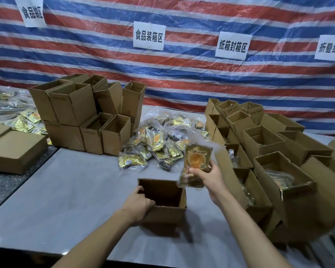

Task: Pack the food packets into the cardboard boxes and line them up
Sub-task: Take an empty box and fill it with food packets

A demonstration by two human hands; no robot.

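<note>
1. An open-topped cardboard box [163,210] is stood on the counter [75,190], gripped at its left rim by the left hand [137,204].
2. One food packet [196,161] is pinched in the right hand [208,176], held just above the box's right rim.
3. A heap of loose packets [159,140] is laid behind the box.
4. Packets are seen inside the open boxes [265,182] at right.

Packing station, stacked cardboard boxes [81,113], zone signs [149,36]
</note>
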